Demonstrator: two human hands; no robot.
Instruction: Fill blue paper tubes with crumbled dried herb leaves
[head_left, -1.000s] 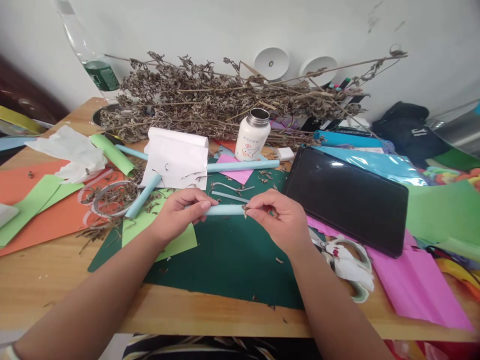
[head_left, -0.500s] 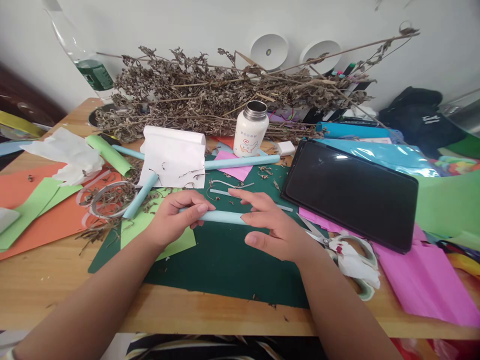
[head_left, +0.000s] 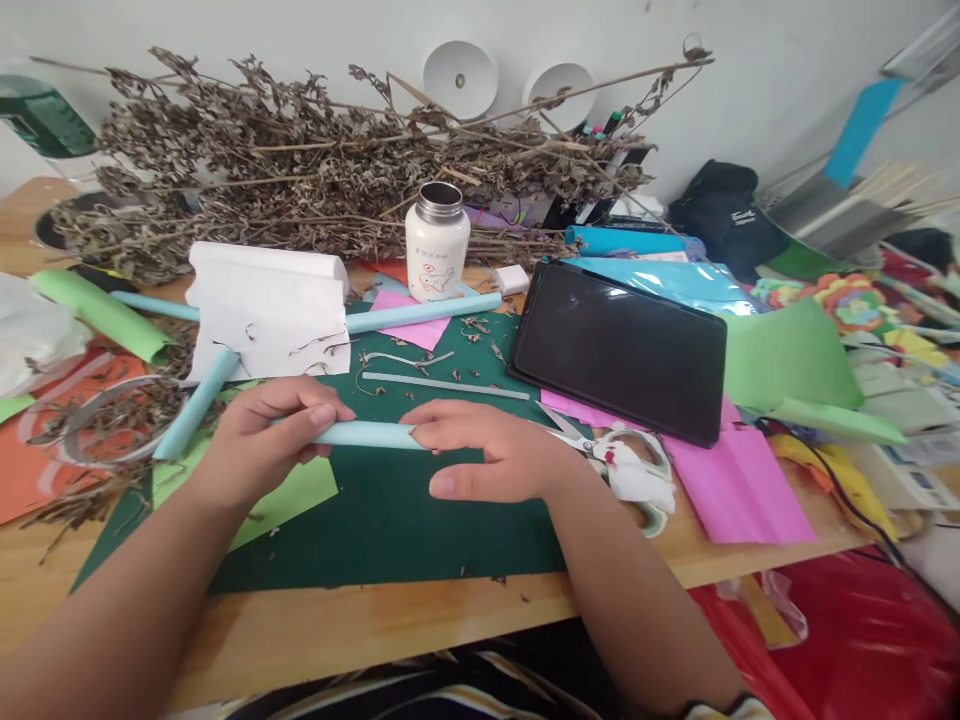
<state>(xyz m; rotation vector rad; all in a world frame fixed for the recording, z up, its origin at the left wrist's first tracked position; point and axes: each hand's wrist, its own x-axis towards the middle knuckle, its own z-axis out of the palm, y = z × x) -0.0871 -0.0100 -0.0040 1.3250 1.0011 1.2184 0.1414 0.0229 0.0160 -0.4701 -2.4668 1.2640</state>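
Observation:
A light blue rolled paper tube lies level above the green cutting mat. My left hand is closed round its left end, thumb on top. At the tube's right end is my right hand, its fingers stretched and thumb apart, the fingertips beside or touching the end. Just beyond the hands, a thin pale strip and a curled strip lie on the mat. Scissors with white-wrapped handles rest right of my right hand. Another blue paper tube leans near a white paper sheet.
A black tablet lies at the right over pink paper. The open white bottle stands behind the mat, before a heap of dried plants. Green paper lies under my left forearm. Roll of tape sits far left.
The camera view has turned to the right, so the desk things appear shifted left. My left hand keeps hold of the tube; my right hand stays at its right end, fingers now closer together.

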